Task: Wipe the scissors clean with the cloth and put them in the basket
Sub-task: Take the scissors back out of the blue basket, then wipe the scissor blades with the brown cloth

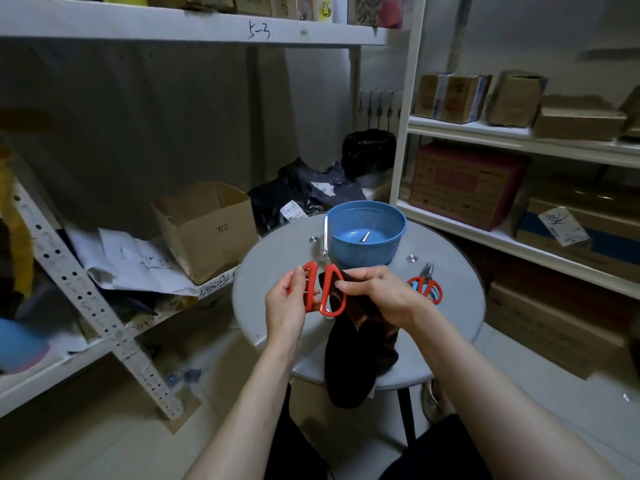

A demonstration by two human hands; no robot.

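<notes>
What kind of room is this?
Probably a storeroom or stockroom: white shelving racks loaded with brown cardboard boxes, and black plastic parcel bags with labels piled beyond the round grey table.

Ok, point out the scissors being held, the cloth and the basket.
red-handled scissors (312, 280): head view, on the left red handle.
dark cloth (360, 351): head view, on its broad lower part.
blue basket (363, 256): head view, on the outer front wall.

White shelving (408, 98) with cardboard boxes (207, 226) lines dim grey walls (519, 29).
</notes>
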